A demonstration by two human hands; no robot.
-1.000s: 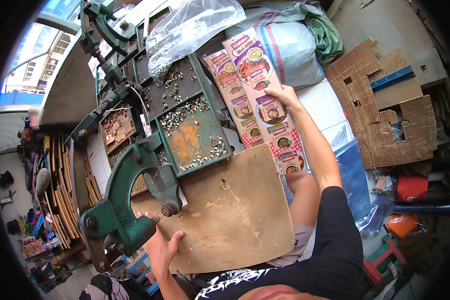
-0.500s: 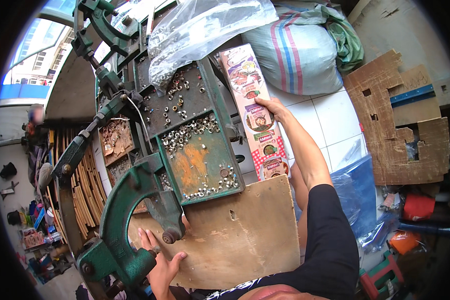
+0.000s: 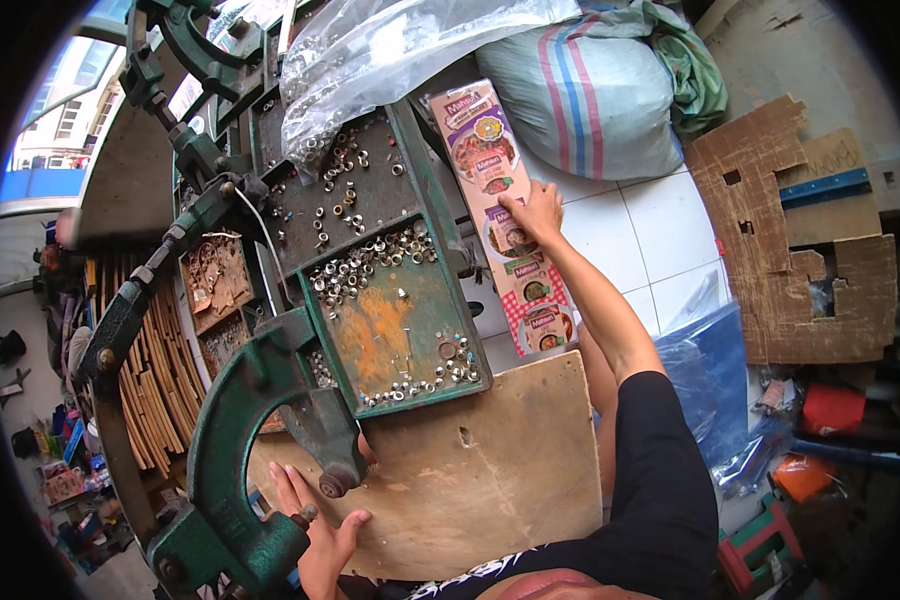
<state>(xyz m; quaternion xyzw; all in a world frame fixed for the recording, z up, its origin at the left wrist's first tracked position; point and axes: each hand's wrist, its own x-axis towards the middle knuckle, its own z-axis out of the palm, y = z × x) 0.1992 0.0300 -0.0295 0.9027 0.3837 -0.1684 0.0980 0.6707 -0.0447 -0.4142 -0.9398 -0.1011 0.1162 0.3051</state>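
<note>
My right hand (image 3: 534, 214) is at the right edge of a long, narrow printed sheet (image 3: 492, 166), with the thumb on its face and the fingers along the edge. The sheet shows food pictures on pink and red check, and seems to lie on others like it. My left hand (image 3: 320, 545) rests with fingers apart on a worn wooden board (image 3: 490, 460) in front of me. Above that hand curves the green iron frame of a hand press (image 3: 215, 440). Its rounded end hangs over the board.
A green metal tray (image 3: 425, 400) with several loose metal eyelets (image 3: 370, 262) stands beyond the board. Clear plastic bags (image 3: 390, 60) cover its far end. A striped woven sack (image 3: 590, 100) sits at the back. Cut brown boards (image 3: 770, 320) lean at right.
The view has shifted slightly. More of my right hand's fingers show along the sheet's edge, with the thumb still on its face. My left hand stays on the board.
</note>
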